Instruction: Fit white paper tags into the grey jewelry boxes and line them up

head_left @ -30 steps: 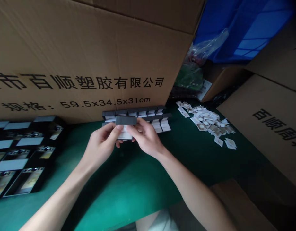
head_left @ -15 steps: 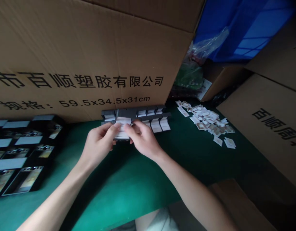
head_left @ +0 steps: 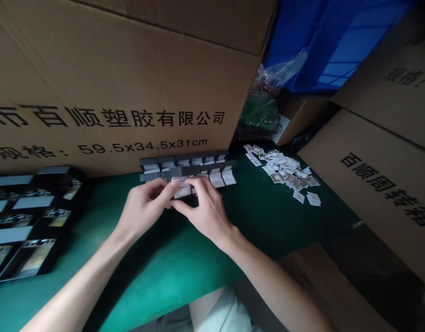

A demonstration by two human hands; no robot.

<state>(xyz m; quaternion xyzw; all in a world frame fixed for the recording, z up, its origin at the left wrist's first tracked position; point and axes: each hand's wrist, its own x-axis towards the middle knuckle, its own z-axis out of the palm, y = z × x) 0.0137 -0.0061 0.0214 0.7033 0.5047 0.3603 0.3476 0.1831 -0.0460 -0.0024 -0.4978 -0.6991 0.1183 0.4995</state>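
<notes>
We pinch the white card (head_left: 182, 188) narrowly between our left hand (head_left: 145, 207) and right hand (head_left: 206, 207), mid-frame against the row of dark grey holders (head_left: 188, 165). One slip could knock that row askew on the green surface (head_left: 129, 263)

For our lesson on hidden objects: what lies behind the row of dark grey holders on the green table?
A large black-printed cardboard carton stands there. Its base is covered by the grey holders, so any contact cannot be seen.

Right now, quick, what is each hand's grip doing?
Left hand: closed, pinching a small white paper card.
Right hand: closed, pinching the same card from the other side.
</notes>
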